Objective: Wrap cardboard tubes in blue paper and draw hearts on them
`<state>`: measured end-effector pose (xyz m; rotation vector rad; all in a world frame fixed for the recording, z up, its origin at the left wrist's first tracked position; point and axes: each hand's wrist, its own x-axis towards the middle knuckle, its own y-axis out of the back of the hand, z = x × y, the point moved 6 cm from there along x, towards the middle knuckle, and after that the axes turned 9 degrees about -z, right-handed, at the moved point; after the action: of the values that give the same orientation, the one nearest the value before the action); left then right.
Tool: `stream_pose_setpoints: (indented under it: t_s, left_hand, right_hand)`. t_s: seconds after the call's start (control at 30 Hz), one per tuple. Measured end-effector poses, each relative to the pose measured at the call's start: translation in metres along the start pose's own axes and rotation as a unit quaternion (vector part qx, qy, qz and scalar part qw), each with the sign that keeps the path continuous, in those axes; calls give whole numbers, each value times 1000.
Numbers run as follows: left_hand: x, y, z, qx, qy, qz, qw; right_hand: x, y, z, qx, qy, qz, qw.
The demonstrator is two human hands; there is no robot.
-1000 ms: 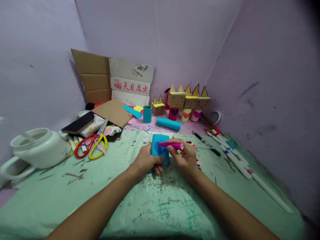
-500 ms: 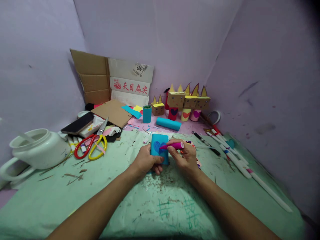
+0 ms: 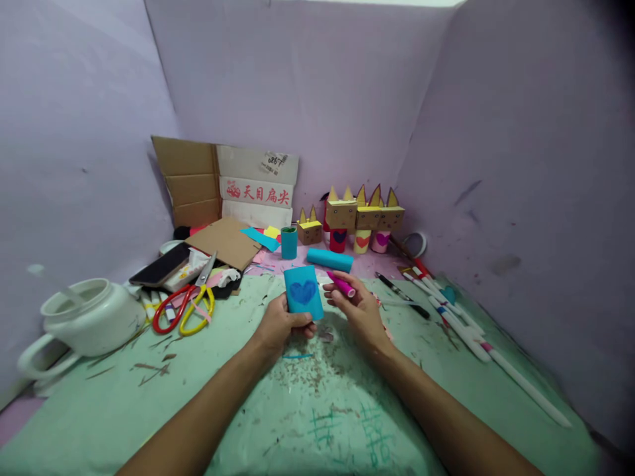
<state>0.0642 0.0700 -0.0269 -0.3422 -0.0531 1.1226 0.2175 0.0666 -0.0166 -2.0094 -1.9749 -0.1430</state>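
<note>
My left hand [image 3: 284, 324] grips the lower edge of a blue paper roll [image 3: 303, 309], thumb across its front. The roll looks somewhat flattened and tilts a little to the left. A darker blue filled heart [image 3: 303, 291] shows on the side facing me. To its right, my right hand [image 3: 361, 311] is closed around a magenta marker [image 3: 342, 284]. The marker points up and left, its tip apart from the roll. Behind the hands, another blue roll [image 3: 330, 260] lies on its side and a shorter blue tube [image 3: 288, 244] stands upright.
Red-and-yellow scissors [image 3: 196, 301], a phone [image 3: 159, 263] and a white teapot [image 3: 94, 320] lie left. Cardboard [image 3: 225, 243] is behind. Several cardboard-headed figures [image 3: 367, 218] stand at the back. White markers [image 3: 459, 324] and a black pen [image 3: 403, 295] lie right.
My right hand has drawn the marker tip away from the heart, so the heart shows whole. The roll has shifted slightly left and tilted. The camera view has moved up a little.
</note>
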Motion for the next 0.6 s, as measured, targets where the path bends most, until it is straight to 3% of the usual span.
stream_pose_setpoints:
  t_s: [0.17, 0.6]
  left_hand:
    - [2, -2, 1, 2, 2, -23, 1000]
    - [-2, -5, -2, 16, 8, -43, 999]
  right_hand:
    - [1, -9, 13, 18, -43, -60, 997]
    - [2, -9, 14, 1, -14, -50, 999]
